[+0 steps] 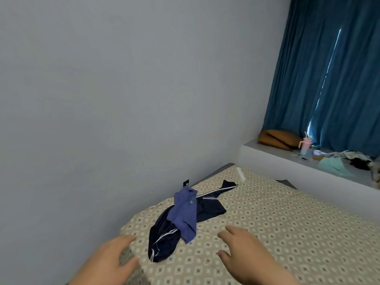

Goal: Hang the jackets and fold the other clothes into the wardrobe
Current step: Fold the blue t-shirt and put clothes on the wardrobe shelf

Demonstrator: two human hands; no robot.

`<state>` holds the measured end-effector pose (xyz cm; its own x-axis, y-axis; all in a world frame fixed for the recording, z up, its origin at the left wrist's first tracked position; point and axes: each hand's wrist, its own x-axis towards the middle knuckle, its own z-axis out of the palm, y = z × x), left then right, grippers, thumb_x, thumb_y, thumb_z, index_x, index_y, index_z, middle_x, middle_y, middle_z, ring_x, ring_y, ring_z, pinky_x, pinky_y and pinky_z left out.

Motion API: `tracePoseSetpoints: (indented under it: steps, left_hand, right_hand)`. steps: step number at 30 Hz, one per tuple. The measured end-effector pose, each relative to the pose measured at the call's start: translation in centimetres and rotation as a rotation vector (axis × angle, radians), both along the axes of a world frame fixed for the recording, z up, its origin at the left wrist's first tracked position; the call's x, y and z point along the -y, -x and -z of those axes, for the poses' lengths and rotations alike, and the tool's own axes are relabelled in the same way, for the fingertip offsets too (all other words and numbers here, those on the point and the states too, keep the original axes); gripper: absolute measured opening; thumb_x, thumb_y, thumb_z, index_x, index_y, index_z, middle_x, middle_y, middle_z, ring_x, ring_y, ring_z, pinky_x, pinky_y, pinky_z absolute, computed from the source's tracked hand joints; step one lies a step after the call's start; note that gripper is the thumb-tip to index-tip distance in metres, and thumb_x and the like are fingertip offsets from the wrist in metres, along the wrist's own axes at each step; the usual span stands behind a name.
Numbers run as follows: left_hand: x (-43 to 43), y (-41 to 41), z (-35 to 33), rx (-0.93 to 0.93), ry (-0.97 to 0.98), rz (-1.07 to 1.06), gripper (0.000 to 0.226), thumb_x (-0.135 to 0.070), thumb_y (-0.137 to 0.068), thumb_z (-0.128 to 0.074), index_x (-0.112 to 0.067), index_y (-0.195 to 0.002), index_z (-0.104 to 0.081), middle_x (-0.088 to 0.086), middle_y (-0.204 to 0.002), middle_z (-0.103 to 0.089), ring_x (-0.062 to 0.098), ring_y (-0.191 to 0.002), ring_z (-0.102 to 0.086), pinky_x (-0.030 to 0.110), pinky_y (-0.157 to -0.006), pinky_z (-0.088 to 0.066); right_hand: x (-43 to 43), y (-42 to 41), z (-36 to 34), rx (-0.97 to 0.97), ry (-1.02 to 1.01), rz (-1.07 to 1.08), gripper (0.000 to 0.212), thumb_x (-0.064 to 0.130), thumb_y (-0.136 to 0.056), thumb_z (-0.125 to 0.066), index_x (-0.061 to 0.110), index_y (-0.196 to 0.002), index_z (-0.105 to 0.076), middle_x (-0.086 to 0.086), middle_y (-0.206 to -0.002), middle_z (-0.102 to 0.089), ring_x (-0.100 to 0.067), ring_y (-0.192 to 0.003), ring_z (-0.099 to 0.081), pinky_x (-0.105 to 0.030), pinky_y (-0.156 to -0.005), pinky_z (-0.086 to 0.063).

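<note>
- both hands empty, fingers spread: left hand (115, 258) and right hand (242, 251) hover over the bed (287, 233)
- blue shirt (185, 214) lies on dark track pants (164, 241), crumpled near the bed's left edge by the wall
- nothing folded yet; wardrobe's not in view

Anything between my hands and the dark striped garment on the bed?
Nothing but bare bedsheet separates the left hand and right hand from it. The blue shirt, though, lies draped across the middle of the dark striped garment.
</note>
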<state>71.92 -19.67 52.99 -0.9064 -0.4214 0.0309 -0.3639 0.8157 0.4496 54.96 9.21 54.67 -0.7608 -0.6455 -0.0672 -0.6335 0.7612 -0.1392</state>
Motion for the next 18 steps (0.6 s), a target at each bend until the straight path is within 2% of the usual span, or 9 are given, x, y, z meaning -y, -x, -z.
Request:
tracePoseSetpoints:
  steps: [5, 9, 15, 18]
  left_hand:
    - [0.5, 7.6, 1.0, 0.033, -0.012, 0.062, 0.058, -0.057, -0.089, -0.056, -0.044, -0.142, -0.038, -0.028, -0.147, -0.037, -0.005, -0.135, -0.036, 0.014, -0.110, -0.027]
    - [2.1, 11.7, 1.7, 0.088, -0.016, 0.073, 0.056, -0.052, -0.092, -0.054, -0.041, -0.144, -0.037, -0.023, -0.148, -0.038, -0.003, -0.136, -0.035, 0.013, -0.107, -0.026]
    - [5.8, 19.0, 2.8, 0.114, -0.044, 0.117, 0.051, -0.044, -0.094, -0.056, -0.037, -0.142, -0.043, -0.020, -0.147, -0.042, -0.001, -0.135, -0.037, 0.012, -0.105, -0.025]
    - [9.1, 24.0, 5.4, 0.142, -0.086, 0.144, 0.052, -0.048, -0.092, -0.056, -0.039, -0.142, -0.043, -0.021, -0.146, -0.042, 0.000, -0.135, -0.038, 0.017, -0.108, -0.028]
  right_hand:
    - [1.2, 6.5, 2.8, 0.066, 0.007, 0.050, 0.046, 0.048, -0.095, -0.043, 0.027, -0.136, -0.048, 0.003, -0.138, -0.045, -0.023, -0.133, -0.042, -0.035, -0.105, -0.037]
    - [3.8, 10.7, 5.1, 0.129, 0.023, 0.053, 0.044, 0.047, -0.096, -0.042, 0.026, -0.134, -0.049, 0.003, -0.134, -0.048, -0.022, -0.125, -0.046, -0.034, -0.099, -0.039]
    - [7.4, 16.2, 7.1, 0.193, 0.030, 0.089, 0.051, 0.045, -0.098, -0.043, 0.026, -0.145, -0.040, 0.001, -0.150, -0.040, -0.024, -0.136, -0.039, -0.036, -0.109, -0.035]
    - [9.8, 19.7, 9.6, 0.230, 0.008, 0.122, 0.052, 0.045, -0.098, -0.042, 0.027, -0.146, -0.039, -0.001, -0.154, -0.036, -0.024, -0.137, -0.037, -0.036, -0.110, -0.034]
